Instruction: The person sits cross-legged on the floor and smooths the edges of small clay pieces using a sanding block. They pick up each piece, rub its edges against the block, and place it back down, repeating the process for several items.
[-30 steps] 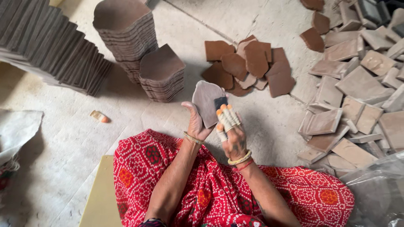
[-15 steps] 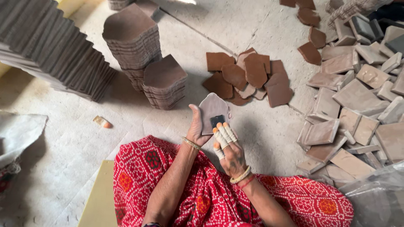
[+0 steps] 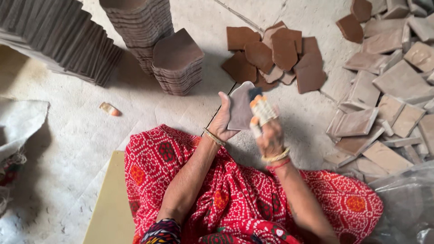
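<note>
Bright, even daylight, soft, w/ no hard glare. Pale floor (image 3: 81, 135) near washed out at mid-left. Shadows short and soft: dark wedge under leaning slab row (image 3: 49, 36), dim patch round short tile stack (image 3: 177, 61), faint shade beneath loose brown tiles (image 3: 275, 54). Motion blur on right hand (image 3: 267, 129), taped fingers smeared; left hand (image 3: 222, 119) and held tile (image 3: 241, 106) fairly sharp. Slight wide-angle bending twd edges; corners a bit softer. Plastic sheet (image 3: 407, 203) bottom right hazy, low contrast.
</note>
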A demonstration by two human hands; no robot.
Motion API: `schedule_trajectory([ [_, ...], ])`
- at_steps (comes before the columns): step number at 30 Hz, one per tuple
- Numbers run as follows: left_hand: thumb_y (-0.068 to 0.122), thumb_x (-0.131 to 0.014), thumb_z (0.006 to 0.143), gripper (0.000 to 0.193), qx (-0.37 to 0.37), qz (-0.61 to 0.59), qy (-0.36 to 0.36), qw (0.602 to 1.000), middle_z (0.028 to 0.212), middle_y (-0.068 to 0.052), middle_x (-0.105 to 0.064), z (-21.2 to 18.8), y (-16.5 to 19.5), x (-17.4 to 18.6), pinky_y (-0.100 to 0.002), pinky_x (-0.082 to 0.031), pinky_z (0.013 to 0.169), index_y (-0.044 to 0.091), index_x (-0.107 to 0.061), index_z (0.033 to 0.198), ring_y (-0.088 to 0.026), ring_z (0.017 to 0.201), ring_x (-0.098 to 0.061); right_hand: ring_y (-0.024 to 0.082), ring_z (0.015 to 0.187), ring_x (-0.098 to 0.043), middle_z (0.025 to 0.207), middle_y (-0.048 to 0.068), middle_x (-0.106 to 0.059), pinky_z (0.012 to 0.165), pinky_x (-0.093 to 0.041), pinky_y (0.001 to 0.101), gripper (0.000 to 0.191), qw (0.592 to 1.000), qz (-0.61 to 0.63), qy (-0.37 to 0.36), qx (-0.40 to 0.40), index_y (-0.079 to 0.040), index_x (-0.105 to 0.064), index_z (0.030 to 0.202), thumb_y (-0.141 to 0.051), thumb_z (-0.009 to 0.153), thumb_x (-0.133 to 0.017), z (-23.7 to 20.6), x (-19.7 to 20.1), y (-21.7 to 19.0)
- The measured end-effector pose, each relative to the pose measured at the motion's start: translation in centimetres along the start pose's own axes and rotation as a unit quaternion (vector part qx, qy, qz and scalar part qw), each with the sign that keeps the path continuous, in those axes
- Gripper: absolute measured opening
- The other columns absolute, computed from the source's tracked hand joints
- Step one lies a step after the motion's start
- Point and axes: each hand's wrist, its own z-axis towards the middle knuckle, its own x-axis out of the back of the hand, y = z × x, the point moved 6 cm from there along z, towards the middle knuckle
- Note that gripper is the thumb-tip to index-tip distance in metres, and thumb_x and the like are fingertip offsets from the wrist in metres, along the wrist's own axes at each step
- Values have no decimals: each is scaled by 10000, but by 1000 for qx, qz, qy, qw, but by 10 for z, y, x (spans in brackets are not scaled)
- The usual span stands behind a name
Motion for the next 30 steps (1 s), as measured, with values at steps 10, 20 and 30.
schedule_trajectory([
  [10,895,-376,852,1125,24,-42,-63,997,1494,-267,-500,-2,1,0,-552,-533,993,54,-287,1594,-407,1309,-577,384,1408,-525,1435,218,-610,1233,-311,559,384,993,115,28,-4,36,-655,1333,-187,1044,-539,36,37,-43],
  [20,823,-351,962,1037,7,-109,-34,993,1585,-188,-507,1,-11,9,-510,-500,1170,50,-339,1653,-337,1428,-540,411,1422,-521,1412,274,-608,1279,-305,548,325,997,56,36,30,82,-655,1287,-100,1020,-622,79,53,-27],
  [30,840,-380,918,1040,-18,-84,-79,993,1571,-177,-466,-7,3,-9,-495,-478,1148,79,-325,1625,-321,1396,-528,362,1357,-581,1347,217,-665,1233,-360,587,365,997,76,4,23,54,-679,1232,-63,888,-650,74,43,-34],
])
